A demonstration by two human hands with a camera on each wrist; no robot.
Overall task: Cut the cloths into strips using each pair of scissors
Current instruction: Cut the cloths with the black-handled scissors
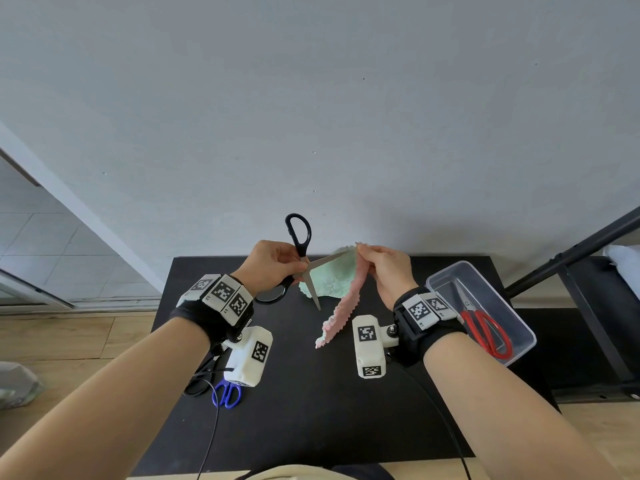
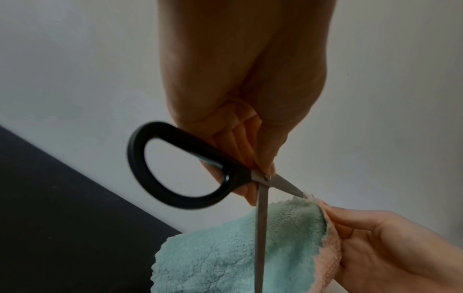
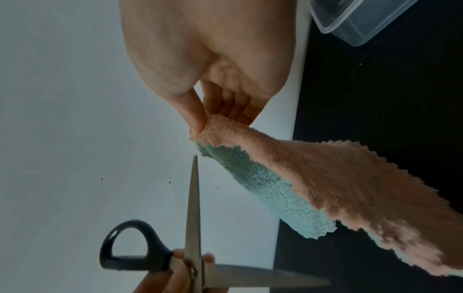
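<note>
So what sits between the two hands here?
In the head view, the black scissors' wide-open blades and the green-and-pink cloth span the gap between the left hand and the right hand.

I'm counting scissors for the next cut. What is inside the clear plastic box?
The clear plastic box holds one pair of red-handled scissors. The right wrist's band covers its near-left corner, so anything there is hidden.

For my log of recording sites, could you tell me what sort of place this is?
Probably a plain indoor room set up as a small work station, not a workshop: a black table stands against a bare grey wall, with wood flooring beside it and a clear box holding red scissors.
</note>
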